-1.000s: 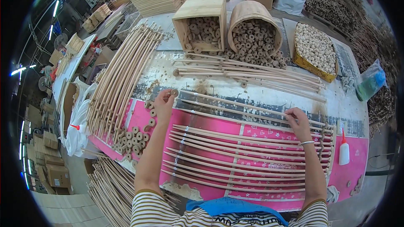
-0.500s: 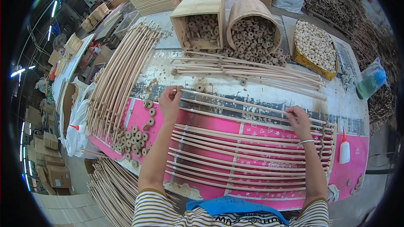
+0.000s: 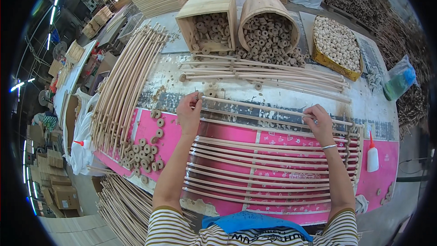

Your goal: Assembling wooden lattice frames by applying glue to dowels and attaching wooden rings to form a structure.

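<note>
My left hand (image 3: 189,113) pinches the left end of a long thin wooden rod (image 3: 264,108), where a small wooden ring (image 3: 199,94) sits at its tip. My right hand (image 3: 318,124) grips the same rod further right. The rod lies crosswise above a row of several curved rods (image 3: 259,173) laid side by side on a pink sheet (image 3: 150,130). Both forearms reach up from the lower edge over that sheet.
Loose wooden rings (image 3: 141,150) lie left on the pink sheet. A rod bundle (image 3: 120,82) lies left, more rods (image 3: 273,75) behind. A wooden box (image 3: 207,18), round bin (image 3: 268,25) and yellow tray of beads (image 3: 336,45) stand at back. White glue bottle (image 3: 372,155) right.
Both hands moved away from me, lifting the top rod off the row; my left hand slid right and up to the rod's ringed end.
</note>
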`<action>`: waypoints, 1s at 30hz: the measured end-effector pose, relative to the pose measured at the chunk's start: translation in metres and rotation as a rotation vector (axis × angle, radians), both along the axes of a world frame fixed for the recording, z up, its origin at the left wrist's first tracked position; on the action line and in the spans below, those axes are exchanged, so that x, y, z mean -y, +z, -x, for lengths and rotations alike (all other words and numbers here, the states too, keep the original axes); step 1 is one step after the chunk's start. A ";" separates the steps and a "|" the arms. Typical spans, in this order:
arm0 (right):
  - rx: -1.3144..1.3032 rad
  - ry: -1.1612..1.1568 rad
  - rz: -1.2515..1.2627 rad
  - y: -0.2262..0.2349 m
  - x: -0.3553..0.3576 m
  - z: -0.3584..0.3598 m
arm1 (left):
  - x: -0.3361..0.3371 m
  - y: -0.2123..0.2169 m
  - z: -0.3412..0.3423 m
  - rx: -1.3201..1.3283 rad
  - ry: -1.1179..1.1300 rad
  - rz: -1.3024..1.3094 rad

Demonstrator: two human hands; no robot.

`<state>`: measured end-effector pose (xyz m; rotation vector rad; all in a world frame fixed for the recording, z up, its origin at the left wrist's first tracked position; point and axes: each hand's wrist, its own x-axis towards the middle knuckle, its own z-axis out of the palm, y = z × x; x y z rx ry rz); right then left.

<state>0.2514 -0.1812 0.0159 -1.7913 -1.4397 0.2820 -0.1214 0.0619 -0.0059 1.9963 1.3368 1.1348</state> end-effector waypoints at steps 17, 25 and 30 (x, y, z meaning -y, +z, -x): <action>0.152 -0.036 0.091 -0.008 -0.007 -0.009 | 0.002 -0.010 -0.012 -0.162 -0.033 -0.015; 0.105 -0.049 0.120 -0.017 -0.005 -0.005 | 0.007 -0.016 -0.007 -0.259 -0.013 0.015; 0.039 -0.106 0.136 -0.021 0.005 -0.018 | 0.007 -0.021 -0.021 -0.261 -0.043 -0.023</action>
